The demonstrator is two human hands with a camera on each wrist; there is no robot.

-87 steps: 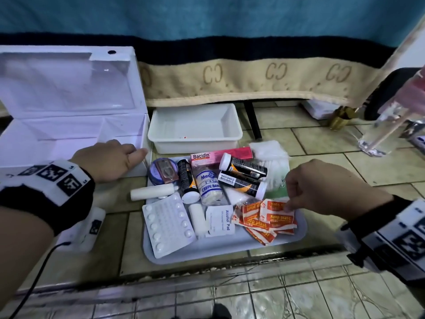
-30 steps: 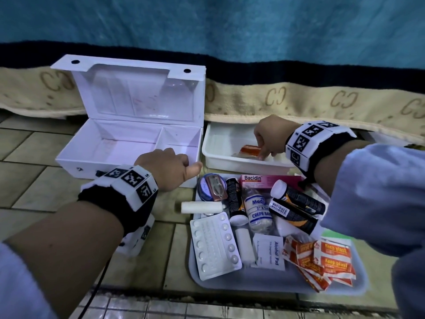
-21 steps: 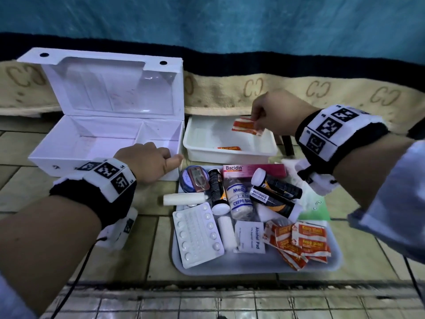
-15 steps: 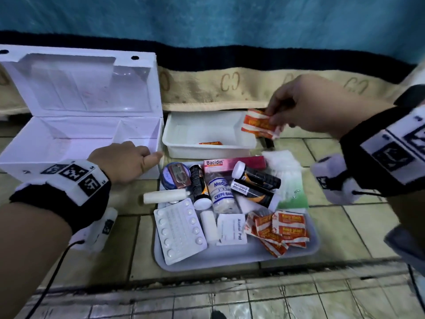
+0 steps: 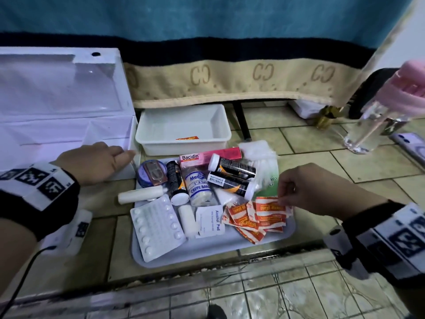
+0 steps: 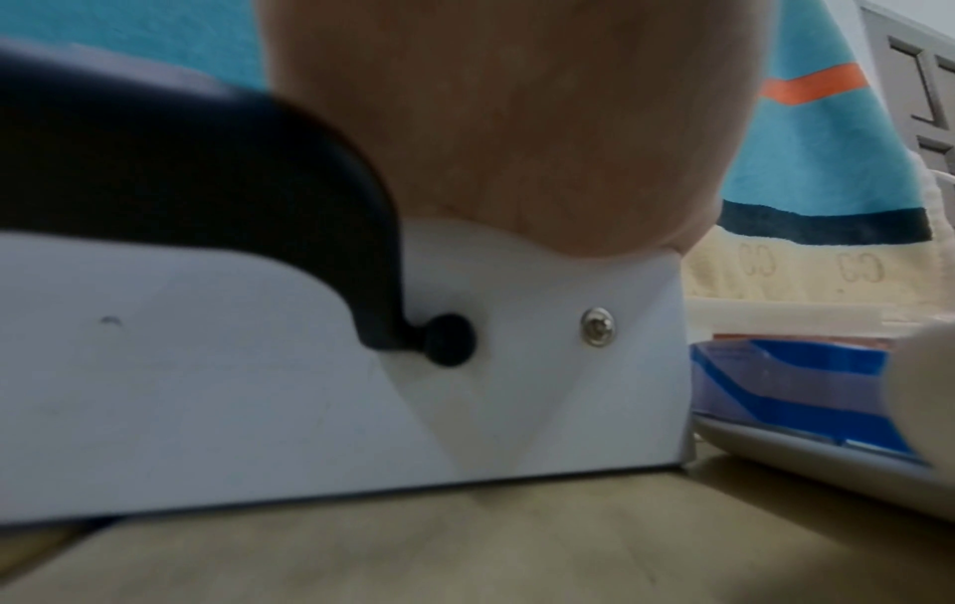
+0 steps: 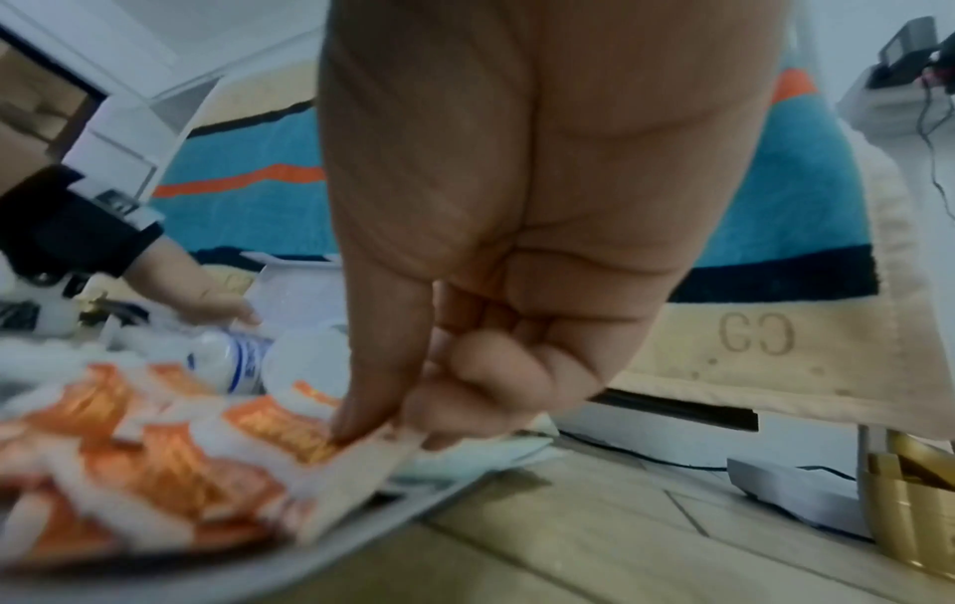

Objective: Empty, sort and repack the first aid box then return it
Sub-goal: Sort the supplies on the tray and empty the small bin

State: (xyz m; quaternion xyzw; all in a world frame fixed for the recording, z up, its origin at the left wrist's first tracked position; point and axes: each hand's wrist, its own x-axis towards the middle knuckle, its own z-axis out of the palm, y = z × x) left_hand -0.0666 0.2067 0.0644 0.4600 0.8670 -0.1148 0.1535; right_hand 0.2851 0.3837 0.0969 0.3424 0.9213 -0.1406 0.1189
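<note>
The white first aid box (image 5: 69, 134) stands open on the left, its compartments bare. My left hand (image 5: 115, 155) rests on its front rim with fingers curled over the edge; the left wrist view shows the box's front wall (image 6: 258, 388) and black handle (image 6: 206, 171). A grey tray (image 5: 207, 247) holds a blister pack (image 5: 157, 226), crepe bandage (image 5: 199, 187), Bacidin box (image 5: 207, 156), alcohol pad (image 5: 210, 221) and a pile of orange plasters (image 5: 248, 219). My right hand (image 5: 281, 199) pinches the top plaster sachet (image 5: 269, 207) by its corner, the pinch (image 7: 372, 433) plain in the right wrist view.
A white tub (image 5: 195, 147) behind the tray holds one orange plaster (image 5: 187, 138). A clear bottle with a pink cap (image 5: 379, 111) and a phone (image 5: 411, 143) stand at the right. A hanging blanket edge (image 5: 230, 81) and bed leg (image 5: 240, 120) lie behind.
My right hand dropped a plaster into the white tub, came back down to the tray and now pinches another sachet. The left hand stayed on the box rim.
</note>
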